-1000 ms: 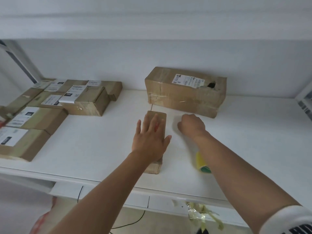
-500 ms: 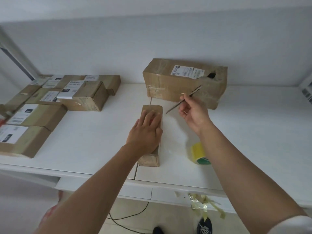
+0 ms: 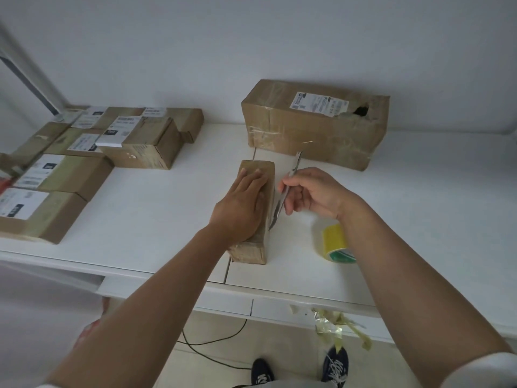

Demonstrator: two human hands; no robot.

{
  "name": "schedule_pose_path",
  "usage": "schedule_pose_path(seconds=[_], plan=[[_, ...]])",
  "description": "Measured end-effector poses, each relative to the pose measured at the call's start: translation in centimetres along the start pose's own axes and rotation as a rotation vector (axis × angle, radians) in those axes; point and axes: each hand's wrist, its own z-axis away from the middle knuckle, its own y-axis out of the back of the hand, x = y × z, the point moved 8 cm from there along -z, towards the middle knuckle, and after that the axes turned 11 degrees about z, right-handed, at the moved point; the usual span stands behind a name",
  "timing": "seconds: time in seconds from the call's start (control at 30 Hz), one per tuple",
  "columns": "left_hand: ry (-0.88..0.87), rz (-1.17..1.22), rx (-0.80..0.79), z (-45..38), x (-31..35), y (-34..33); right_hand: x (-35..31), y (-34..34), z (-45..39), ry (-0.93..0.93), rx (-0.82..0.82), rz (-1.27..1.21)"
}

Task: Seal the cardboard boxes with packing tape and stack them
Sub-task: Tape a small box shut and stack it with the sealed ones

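- Since half a second ago, the right hand (image 3: 313,193) has swung its thin blade (image 3: 284,196) down beside the small box (image 3: 258,219); before, it pointed up toward the large box (image 3: 316,127).
- Left hand (image 3: 240,207): fingers straight, pressing flat on the small box at mid-surface (image 3: 156,219).
- Right fingers curl round the blade.
- One yellow tape roll (image 3: 334,243) stands just right of that box.
- Roughly seven labelled boxes (image 3: 84,152) cluster at left; label print is too small to read.
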Motion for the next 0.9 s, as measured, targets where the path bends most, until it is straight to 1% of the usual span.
schedule_pose_path(seconds=[0.2,0.53,0.73,0.9], plan=[[-0.027,-0.002,0.04,0.1,0.1,0.0,0.3,-0.4,0.2,-0.029,-0.048,0.045],[-0.041,0.005,0.07,0.1,0.0,0.2,0.2,-1.2,0.2,-0.042,-0.075,0.049],[-0.053,0.023,0.084,0.0,-0.1,0.2,0.2,-1.3,0.1,-0.041,-0.057,0.04],[-0.061,0.021,0.096,-0.1,-0.3,0.1,0.2,-0.9,-0.2,-0.027,-0.006,0.012]])
